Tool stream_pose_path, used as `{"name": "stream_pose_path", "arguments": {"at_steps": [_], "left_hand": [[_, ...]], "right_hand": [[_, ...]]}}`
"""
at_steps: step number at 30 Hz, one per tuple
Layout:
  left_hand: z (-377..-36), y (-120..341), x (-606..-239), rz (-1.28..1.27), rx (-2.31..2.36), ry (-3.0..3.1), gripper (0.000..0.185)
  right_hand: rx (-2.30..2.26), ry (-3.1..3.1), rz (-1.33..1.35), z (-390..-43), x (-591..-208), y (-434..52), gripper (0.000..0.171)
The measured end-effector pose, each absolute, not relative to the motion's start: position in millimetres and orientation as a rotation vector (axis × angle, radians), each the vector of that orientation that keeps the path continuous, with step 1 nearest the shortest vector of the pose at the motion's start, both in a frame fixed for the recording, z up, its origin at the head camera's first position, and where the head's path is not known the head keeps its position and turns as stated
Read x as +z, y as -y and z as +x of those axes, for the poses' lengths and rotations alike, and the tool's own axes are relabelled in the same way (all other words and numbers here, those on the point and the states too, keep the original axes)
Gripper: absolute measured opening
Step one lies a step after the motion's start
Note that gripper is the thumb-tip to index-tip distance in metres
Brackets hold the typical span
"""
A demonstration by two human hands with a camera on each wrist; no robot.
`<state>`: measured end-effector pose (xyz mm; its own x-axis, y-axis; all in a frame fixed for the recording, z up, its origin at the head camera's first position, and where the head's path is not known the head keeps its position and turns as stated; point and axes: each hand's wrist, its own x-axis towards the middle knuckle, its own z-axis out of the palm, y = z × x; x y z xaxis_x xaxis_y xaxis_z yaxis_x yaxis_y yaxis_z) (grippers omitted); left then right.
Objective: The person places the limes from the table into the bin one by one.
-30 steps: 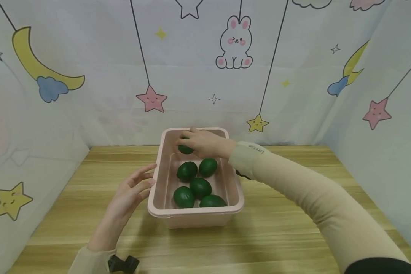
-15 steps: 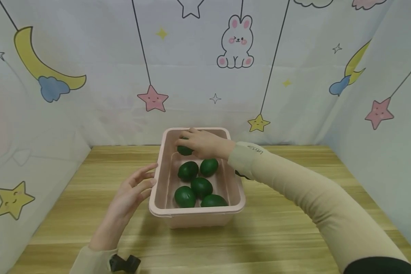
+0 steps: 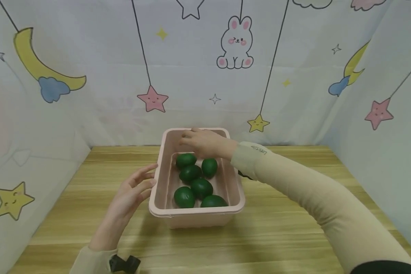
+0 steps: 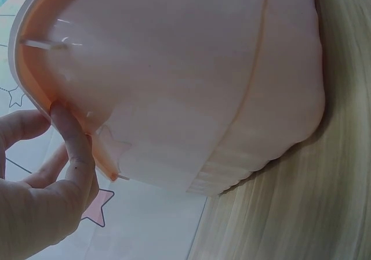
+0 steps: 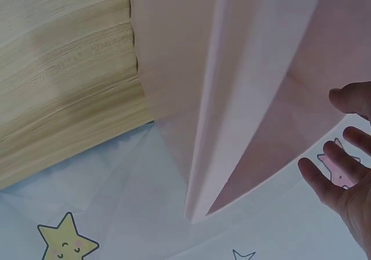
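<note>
Empty, fingers spread, the right hand [image 3: 205, 142] hovers over the far end of the bin [image 3: 156, 190]. Six green fruits [image 3: 191, 173] lie in the bin below and nearer. Left hand [image 3: 131, 192], fingers relaxed, touches its left rim.

Only writing in view: small dark print on the beige sleeve cuff [image 3: 258, 150], just right of the pink bin [image 3: 164, 179] at its far end. Too small and blurred to read; can't make out the letters. No labels, brands or nos. on the bin itself, inside or on its outer wall [image 4: 191, 86]. Backdrop cloth [image 3: 205, 68] behind the bin has drawings only, no words.
</note>
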<state>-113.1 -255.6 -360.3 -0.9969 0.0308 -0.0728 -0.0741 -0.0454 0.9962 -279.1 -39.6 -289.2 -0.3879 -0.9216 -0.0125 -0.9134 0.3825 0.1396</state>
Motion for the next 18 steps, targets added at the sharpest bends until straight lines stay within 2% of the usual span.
{"name": "stream_pose_path", "arguments": {"at_steps": [8,18], "left_hand": [[-113,255,-361,-0.058,2.202,-2.125,0.054],[-113,255,-361,-0.044,2.212,-2.130,0.052]], "right_hand": [[-0.204,2.593,1.662,-271,-281,29,0.050],[-0.178,2.597,1.651,-260,-273,21,0.043]]}}
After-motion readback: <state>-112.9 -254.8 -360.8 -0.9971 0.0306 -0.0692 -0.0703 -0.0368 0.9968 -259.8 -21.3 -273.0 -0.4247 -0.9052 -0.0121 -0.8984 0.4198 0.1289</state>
